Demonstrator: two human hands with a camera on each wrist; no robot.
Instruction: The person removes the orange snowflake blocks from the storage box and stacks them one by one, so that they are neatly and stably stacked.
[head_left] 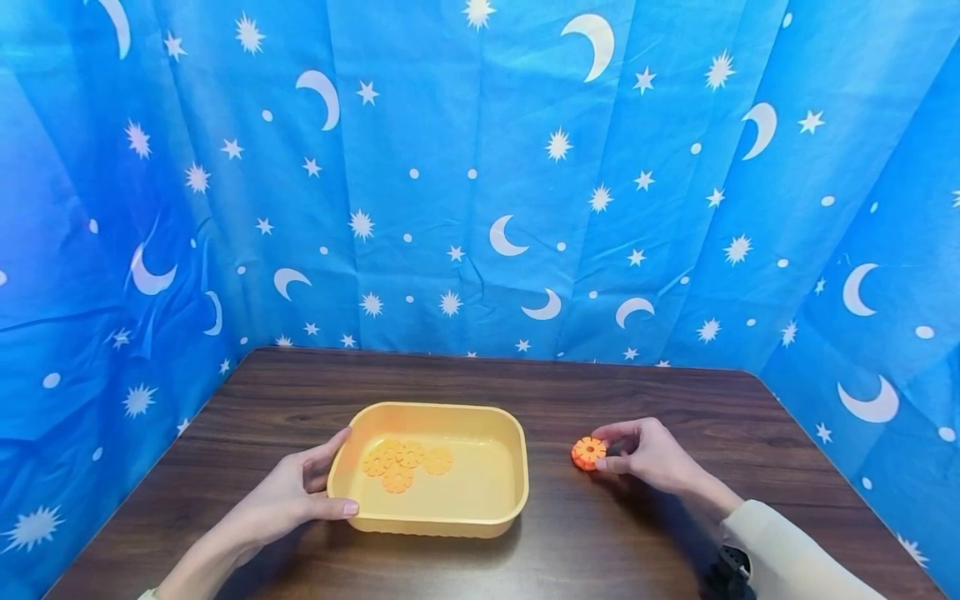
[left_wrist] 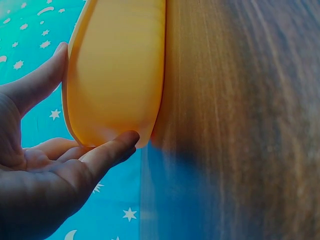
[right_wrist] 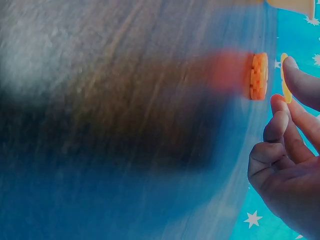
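A yellow plastic bin (head_left: 480, 492) stands left of the table's middle, and my left hand (head_left: 273, 500) grips its left end, thumb and fingers spread along the rim and wall. Several flat, notched flower-shaped discs (head_left: 397, 478) in light orange lie in the bin's left half. To the right of the bin, my right hand (head_left: 654, 457) pinches one orange disc (right_wrist: 286, 80) between thumb and fingers. A short stack of orange discs (right_wrist: 258, 76) rests on the table just beneath it. The right wrist view shows a gap between the held disc and the stack.
The dark wood-grain table (head_left: 600, 542) is enclosed at the back and both sides by a blue curtain (head_left: 420, 250) with white moons and stars. A dark device (head_left: 731, 571) is on the right wrist by the light sleeve (head_left: 787, 550).
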